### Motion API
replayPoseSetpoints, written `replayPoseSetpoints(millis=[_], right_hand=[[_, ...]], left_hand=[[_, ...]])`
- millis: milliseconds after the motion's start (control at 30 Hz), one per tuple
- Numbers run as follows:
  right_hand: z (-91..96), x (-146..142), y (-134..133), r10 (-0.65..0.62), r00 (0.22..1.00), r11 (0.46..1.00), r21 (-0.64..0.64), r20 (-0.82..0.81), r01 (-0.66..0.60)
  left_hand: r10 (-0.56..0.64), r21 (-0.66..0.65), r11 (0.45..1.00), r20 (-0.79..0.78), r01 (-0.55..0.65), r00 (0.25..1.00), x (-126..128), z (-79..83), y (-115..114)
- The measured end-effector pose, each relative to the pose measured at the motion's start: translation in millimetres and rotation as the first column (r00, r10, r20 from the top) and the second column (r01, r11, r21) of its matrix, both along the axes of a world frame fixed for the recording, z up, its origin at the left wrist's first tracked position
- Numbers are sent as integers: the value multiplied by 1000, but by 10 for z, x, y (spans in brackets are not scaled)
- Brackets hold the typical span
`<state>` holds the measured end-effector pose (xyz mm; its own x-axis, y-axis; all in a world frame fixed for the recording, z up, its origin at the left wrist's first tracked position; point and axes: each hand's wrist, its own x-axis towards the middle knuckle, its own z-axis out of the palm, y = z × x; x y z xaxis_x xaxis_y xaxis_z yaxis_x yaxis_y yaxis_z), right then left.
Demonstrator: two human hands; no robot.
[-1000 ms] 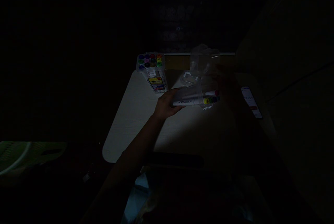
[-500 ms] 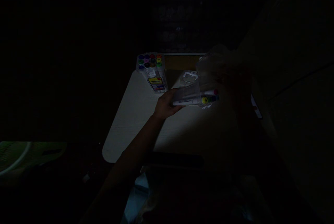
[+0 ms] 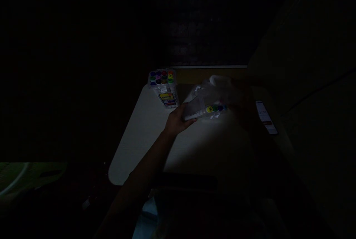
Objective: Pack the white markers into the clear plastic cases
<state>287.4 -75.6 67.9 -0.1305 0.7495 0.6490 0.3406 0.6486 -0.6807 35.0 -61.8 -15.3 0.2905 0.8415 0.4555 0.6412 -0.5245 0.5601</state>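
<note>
The picture is very dark. My left hand (image 3: 176, 119) grips the left end of a clear plastic marker case (image 3: 204, 108) just above the white table (image 3: 144, 138). Markers with yellow, green and blue caps lie inside it. My right hand (image 3: 243, 101) is a dim shape in shadow at the case's right end, on the clear lid (image 3: 218, 86), which lies low over the case.
A second clear box of coloured markers (image 3: 164, 85) with a yellow label stands at the table's far left corner. A phone with a lit screen (image 3: 265, 115) lies at the right. A pale green surface (image 3: 25, 174) shows at the lower left.
The clear lid, held high above the case a second ago, has swung right and come down over it. The view has tilted, so everything sits slightly lower in the frame.
</note>
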Motion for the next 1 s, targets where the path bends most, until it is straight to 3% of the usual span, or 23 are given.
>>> replayPoseSetpoints(millis=[233, 533, 633, 767, 1000], right_hand=[[46, -64, -78, 60, 988, 998, -9, 144, -59], [109, -163, -173, -52, 940, 999, 24, 337, 47], [97, -208, -180, -115, 912, 987, 147, 393, 61], [59, -312, -192, -210, 876, 941, 334, 434, 60], [-45, -482, -237, -283, 856, 923, 365, 433, 121]], left_hand=[[-17, -132, 991, -40, 12, 999, -24, -6, 3], [-104, -186, 978, -42, 95, 994, -44, 5, 10], [-165, -143, 977, -34, 158, 986, -37, 15, 30], [-160, -85, 984, -70, 154, 985, -33, 2, 56], [-190, -78, 980, -131, 181, 973, -38, -65, 95]])
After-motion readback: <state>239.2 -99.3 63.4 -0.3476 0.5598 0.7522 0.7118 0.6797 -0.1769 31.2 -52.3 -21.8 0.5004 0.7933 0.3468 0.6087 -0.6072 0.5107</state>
